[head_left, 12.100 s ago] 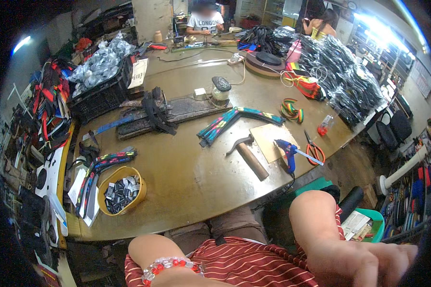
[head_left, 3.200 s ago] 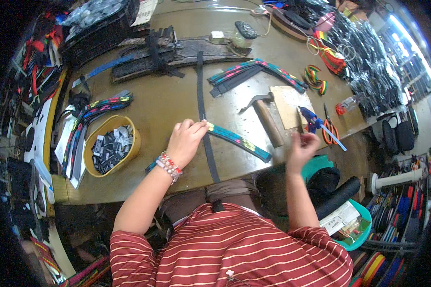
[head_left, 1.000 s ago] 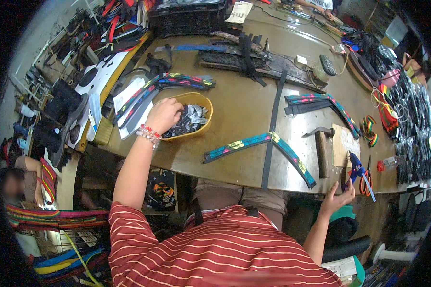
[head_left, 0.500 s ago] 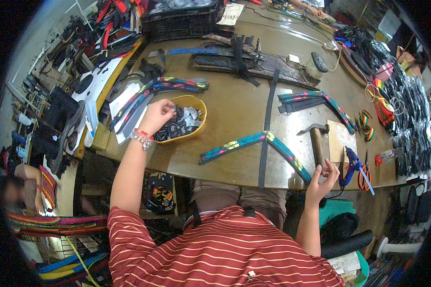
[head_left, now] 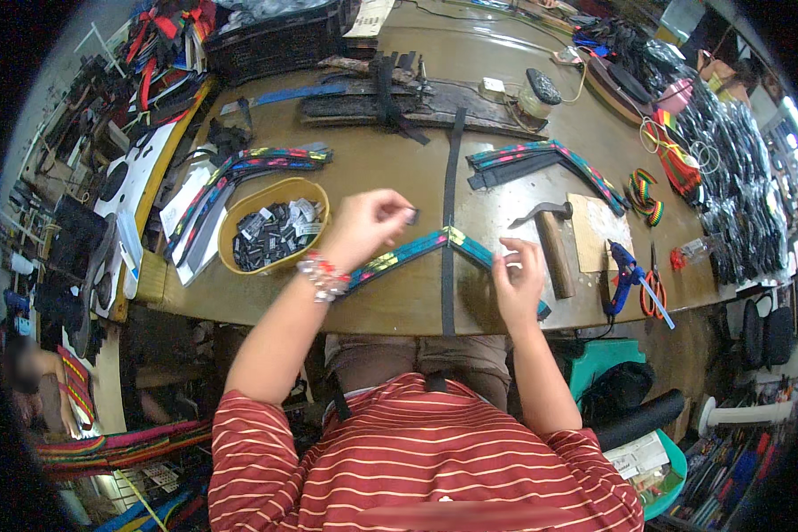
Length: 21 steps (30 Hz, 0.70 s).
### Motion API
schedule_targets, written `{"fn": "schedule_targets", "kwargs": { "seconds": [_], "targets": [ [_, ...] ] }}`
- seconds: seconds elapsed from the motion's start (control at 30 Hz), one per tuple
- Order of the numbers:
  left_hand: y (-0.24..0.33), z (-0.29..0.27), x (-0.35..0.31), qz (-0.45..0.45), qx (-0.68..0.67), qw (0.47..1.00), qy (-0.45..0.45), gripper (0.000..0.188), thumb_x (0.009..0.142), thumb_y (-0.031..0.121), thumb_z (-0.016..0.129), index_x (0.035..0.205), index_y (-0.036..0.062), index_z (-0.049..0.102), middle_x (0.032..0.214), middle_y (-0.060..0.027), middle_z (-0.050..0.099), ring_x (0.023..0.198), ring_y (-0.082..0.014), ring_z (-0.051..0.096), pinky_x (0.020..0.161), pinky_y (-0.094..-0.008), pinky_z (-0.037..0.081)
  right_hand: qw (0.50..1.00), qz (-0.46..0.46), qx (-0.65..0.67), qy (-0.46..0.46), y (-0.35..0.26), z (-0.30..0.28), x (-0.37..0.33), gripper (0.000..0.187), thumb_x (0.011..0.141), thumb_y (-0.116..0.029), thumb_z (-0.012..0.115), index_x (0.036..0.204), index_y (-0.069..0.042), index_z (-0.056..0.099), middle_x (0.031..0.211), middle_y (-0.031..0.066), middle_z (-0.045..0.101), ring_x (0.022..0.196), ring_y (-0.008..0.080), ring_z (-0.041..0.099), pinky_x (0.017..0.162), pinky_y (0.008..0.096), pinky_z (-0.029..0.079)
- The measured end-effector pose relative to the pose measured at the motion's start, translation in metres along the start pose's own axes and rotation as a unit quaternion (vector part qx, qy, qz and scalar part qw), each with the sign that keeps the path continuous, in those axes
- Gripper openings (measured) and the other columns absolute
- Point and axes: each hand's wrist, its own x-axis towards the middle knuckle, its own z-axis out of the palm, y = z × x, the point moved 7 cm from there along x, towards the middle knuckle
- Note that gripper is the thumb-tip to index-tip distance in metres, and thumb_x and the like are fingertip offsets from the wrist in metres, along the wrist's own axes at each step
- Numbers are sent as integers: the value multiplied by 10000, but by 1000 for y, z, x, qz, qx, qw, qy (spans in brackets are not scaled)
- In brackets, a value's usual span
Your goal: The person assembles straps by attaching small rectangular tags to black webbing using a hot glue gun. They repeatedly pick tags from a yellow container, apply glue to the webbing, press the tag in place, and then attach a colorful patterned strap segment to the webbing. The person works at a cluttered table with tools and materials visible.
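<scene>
My left hand (head_left: pixel 368 229) pinches a small dark tag (head_left: pixel 411 216) between thumb and fingertips, just above a teal patterned strap (head_left: pixel 388 260). That strap lies bent in a shallow peak across a black strip (head_left: pixel 449 297) running over the table. Over the strap's right arm is my right hand (head_left: pixel 520 282), fingers apart and empty; it hides part of the strap. Left of my left hand stands a yellow basket (head_left: pixel 225 238) holding many small black and grey tags (head_left: pixel 270 232).
A hammer (head_left: pixel 554 253) lies right of my right hand, beside a wooden board (head_left: pixel 601 235), a blue glue gun (head_left: pixel 623 275) and orange-handled scissors (head_left: pixel 654 293). More patterned straps lie at left (head_left: pixel 230 173) and far right (head_left: pixel 585 168). A black crate (head_left: pixel 279 44) stands at the back.
My left hand has left the basket and moved right with a small tag in it. My right hand has shifted left and away from me, over the strap. The view has shifted too.
</scene>
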Motion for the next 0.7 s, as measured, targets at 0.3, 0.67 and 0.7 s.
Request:
{"fn": "schedule_targets", "kwargs": {
  "seconds": [0.3,0.67,0.7],
  "targets": [
    [-39,67,19,-97,-19,994,-47,244,847,121,667,1028,8,547,787,-64,645,611,-83,606,493,-229,508,996,88,13,-13,26,13,-7,367,807,-23,652,1157,-39,543,1057,104,493,660,116,544,547,235,481],
    [-34,68,22,-60,83,995,-14,258,846,145,670,982,3,504,755,-86,635,544,-111,591,472,-249,486,997,70,-8,-14,20,15,-8,354,806,-13,646,1144,-30,542,1061,109,482,662,127,548,546,236,479],
    [-37,67,22,-72,53,996,-10,258,847,149,670,981,4,504,756,-86,635,550,-110,592,472,-248,485,997,70,-13,-15,20,15,-8,352,806,-12,645,1143,-27,543,1059,110,482,662,128,547,545,236,479]
  ]
}}
